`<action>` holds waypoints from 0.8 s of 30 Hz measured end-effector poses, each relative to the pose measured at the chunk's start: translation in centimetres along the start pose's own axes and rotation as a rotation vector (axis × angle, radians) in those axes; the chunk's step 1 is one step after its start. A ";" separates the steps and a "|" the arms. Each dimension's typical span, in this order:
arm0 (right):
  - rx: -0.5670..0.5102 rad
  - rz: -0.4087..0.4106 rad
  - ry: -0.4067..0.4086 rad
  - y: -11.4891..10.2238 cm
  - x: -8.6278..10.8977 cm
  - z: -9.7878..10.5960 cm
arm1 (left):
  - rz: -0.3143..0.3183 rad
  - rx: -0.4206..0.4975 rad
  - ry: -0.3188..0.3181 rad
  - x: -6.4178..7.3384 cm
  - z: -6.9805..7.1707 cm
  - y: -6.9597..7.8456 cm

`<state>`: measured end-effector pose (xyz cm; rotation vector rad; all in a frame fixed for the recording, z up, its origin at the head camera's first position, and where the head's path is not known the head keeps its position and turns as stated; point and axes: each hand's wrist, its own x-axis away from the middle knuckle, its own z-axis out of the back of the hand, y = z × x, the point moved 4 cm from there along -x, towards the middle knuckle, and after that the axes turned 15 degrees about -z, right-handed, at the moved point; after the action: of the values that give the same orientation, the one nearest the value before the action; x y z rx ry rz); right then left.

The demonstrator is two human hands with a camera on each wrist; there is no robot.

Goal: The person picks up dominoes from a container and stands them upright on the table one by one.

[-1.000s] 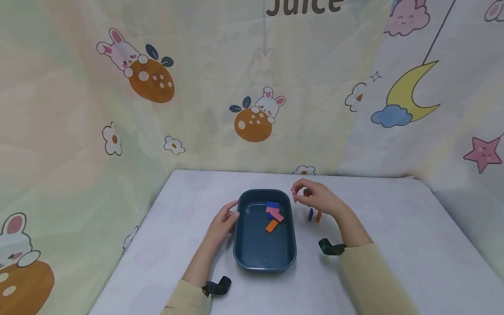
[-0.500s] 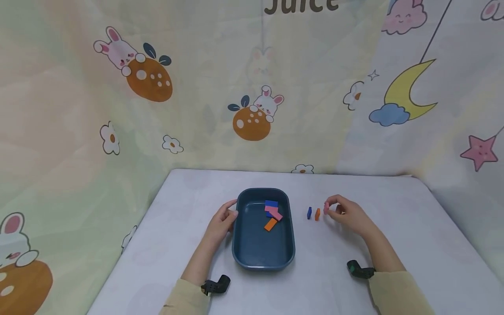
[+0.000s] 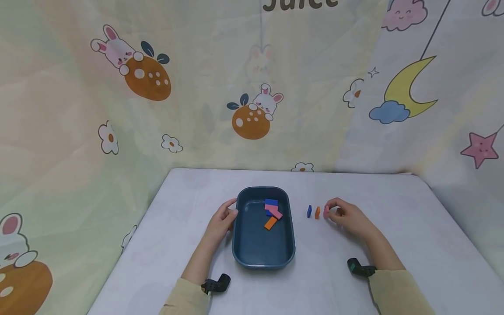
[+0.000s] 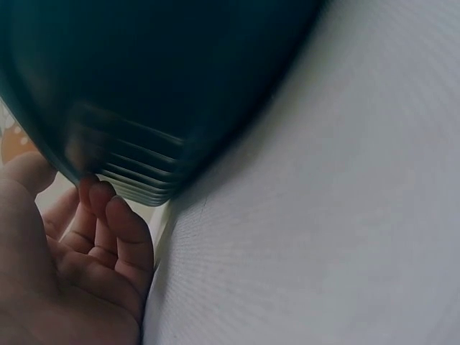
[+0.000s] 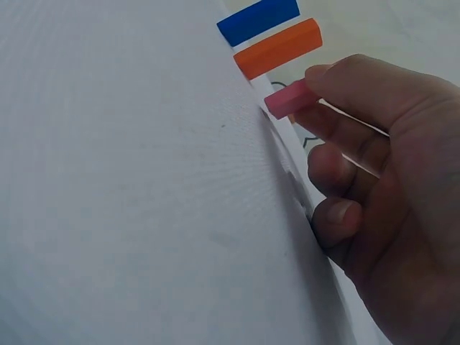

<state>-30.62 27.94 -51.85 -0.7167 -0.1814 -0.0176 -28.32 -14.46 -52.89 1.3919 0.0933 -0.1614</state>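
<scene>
A dark blue-green tray [image 3: 263, 251] holds several small flat blocks, among them an orange block [image 3: 270, 223], a pink block [image 3: 275, 212] and a blue block [image 3: 271, 202]. My left hand [image 3: 221, 224] grips its left side, thumb at the rim and curled fingers [image 4: 129, 223] against the outer wall. To the right of the tray, a blue block [image 3: 309, 211] and an orange block [image 3: 317, 213] stand upright on the table. Beside them, my right hand [image 3: 350, 218] pinches another pink block [image 5: 290, 99] between thumb and forefinger, upright at table level.
A white cloth covers the table [image 3: 315, 280]. Behind it hangs a printed backdrop [image 3: 204, 78] with rabbits, flowers and a moon. Each wrist wears a black camera, such as the left wrist camera [image 3: 217, 284].
My right hand has carried the pink block rightward past the standing blue and orange blocks, then lowered it slightly beside the orange one. The left hand stays at the tray.
</scene>
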 end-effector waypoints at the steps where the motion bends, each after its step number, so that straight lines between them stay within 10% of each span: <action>1: 0.001 0.000 -0.006 0.0 0.0 0.0 | -0.001 -0.001 0.000 0.0 0.0 0.0; 15: -0.009 -0.055 -0.085 -1.1 0.6 1.5 | -0.016 -0.015 -0.009 -0.1 -0.1 -0.2; 24: -0.007 0.100 -0.127 -4.7 0.2 2.6 | -0.011 -0.021 0.001 -0.1 0.0 -0.3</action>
<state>-31.21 26.12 -46.81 -0.7337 -0.2669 0.1233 -28.45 -14.47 -53.14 1.3708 0.1033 -0.1684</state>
